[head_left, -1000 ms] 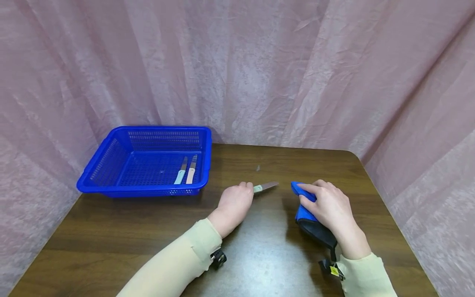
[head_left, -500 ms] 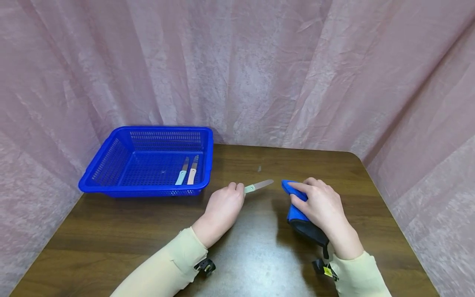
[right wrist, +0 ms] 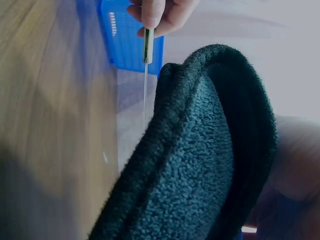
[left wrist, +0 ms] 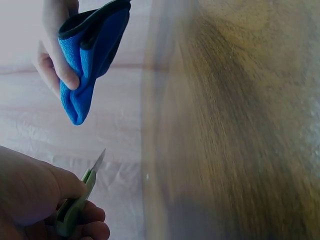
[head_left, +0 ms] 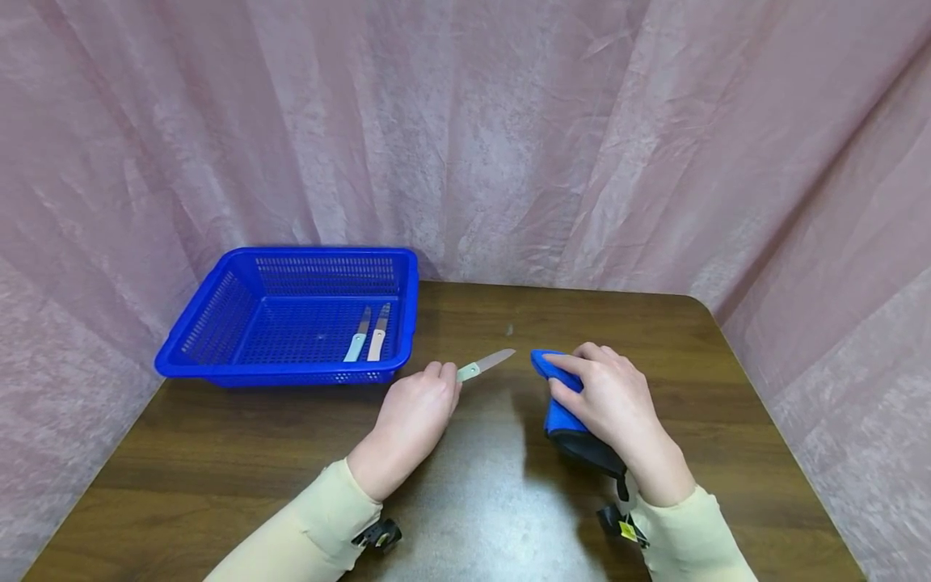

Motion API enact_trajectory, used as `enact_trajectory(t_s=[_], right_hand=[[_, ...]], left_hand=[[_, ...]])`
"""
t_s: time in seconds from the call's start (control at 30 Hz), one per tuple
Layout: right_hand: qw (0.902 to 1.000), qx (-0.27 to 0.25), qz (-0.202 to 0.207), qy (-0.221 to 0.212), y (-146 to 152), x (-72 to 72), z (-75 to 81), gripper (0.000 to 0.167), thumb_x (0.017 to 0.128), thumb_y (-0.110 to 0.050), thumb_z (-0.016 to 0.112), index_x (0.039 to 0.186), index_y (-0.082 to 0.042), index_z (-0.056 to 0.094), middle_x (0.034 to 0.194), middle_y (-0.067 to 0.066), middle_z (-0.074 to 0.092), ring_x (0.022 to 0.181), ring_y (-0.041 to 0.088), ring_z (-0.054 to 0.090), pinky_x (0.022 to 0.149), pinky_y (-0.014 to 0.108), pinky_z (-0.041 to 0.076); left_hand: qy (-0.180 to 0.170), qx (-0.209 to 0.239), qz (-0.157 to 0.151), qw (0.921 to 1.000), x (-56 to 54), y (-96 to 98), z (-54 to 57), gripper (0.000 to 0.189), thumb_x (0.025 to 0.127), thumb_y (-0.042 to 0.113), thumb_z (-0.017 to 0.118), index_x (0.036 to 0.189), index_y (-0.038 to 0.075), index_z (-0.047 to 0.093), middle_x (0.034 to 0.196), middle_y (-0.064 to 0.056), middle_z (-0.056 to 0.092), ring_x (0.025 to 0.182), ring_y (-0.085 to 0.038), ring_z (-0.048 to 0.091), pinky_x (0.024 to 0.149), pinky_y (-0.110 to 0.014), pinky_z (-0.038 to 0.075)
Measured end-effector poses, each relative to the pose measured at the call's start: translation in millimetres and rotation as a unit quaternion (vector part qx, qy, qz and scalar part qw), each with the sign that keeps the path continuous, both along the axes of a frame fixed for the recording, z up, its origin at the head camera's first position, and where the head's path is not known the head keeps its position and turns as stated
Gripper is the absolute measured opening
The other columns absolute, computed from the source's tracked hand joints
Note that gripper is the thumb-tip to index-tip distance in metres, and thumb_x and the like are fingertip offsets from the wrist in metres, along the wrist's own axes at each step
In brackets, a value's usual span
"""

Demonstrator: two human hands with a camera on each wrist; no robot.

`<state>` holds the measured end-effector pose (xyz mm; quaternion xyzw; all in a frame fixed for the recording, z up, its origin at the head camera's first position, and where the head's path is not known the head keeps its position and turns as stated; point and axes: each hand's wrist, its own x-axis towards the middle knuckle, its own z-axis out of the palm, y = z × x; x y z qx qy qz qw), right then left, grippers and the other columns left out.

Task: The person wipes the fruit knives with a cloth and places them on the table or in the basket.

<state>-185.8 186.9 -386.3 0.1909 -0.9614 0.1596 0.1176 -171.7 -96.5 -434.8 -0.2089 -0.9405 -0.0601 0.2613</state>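
My left hand (head_left: 418,408) grips the pale green handle of a small knife (head_left: 486,365), its blade pointing right and up, away from the fingers. In the left wrist view the knife (left wrist: 76,205) sits between thumb and curled fingers, above the table. My right hand (head_left: 614,396) pinches a folded blue cloth (head_left: 563,412) with a black edge; a dark loop hangs from it. The cloth (left wrist: 85,60) is apart from the blade tip in the left wrist view. In the right wrist view the cloth (right wrist: 190,160) fills the middle and covers most of the right hand.
A blue plastic basket (head_left: 284,372) stands at the back left of the brown wooden table (head_left: 465,517). Inside lie a knife with a light blue handle (head_left: 355,346) and one with a pink handle (head_left: 375,344). Pink curtains (head_left: 465,145) hang behind and beside the table.
Both hands have moved to the left, the left with the green-handled knife and the right with the blue cloth. The blade has tilted further upward. The basket's knives lie as before.
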Motion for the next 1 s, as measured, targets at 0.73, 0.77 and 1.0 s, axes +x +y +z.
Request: enact_trajectory(t_s=[0.73, 0.77, 1.0], right_hand=[[0.9992, -0.01, 0.026, 0.027, -21.1, 3.0, 4.2, 0.038, 0.098, -0.026, 0.079, 0.136, -0.026, 0.081, 0.112, 0.003, 0.074, 0.102, 0.026, 0.066, 0.085, 0.05, 0.055], [0.9992, -0.011, 0.027, 0.027, -21.8, 3.2, 4.4, 0.038, 0.098, -0.026, 0.079, 0.136, -0.026, 0.081, 0.112, 0.003, 0.074, 0.103, 0.026, 0.066, 0.085, 0.051, 0.055], [0.9987, -0.011, 0.033, 0.038, -26.8, 3.2, 6.5, 0.038, 0.097, -0.026, 0.079, 0.135, -0.026, 0.082, 0.113, 0.003, 0.074, 0.103, 0.026, 0.067, 0.086, 0.05, 0.056]], left_hand=[[0.02, 0.015, -0.007, 0.9997, 6.1, -7.7, 1.9, 0.028, 0.097, 0.017, 0.086, 0.093, 0.001, 0.065, 0.073, -0.008, 0.058, 0.054, -0.024, 0.06, 0.044, -0.038, 0.049], [0.02, 0.016, -0.008, 0.9996, 6.3, -7.6, 2.6, 0.028, 0.097, 0.017, 0.087, 0.093, 0.001, 0.065, 0.073, -0.008, 0.058, 0.054, -0.024, 0.06, 0.044, -0.038, 0.049], [0.009, 0.019, -0.011, 0.9997, 7.1, -6.1, 8.6, 0.026, 0.099, 0.018, 0.085, 0.095, 0.001, 0.065, 0.074, -0.008, 0.059, 0.055, -0.023, 0.061, 0.045, -0.037, 0.05]])
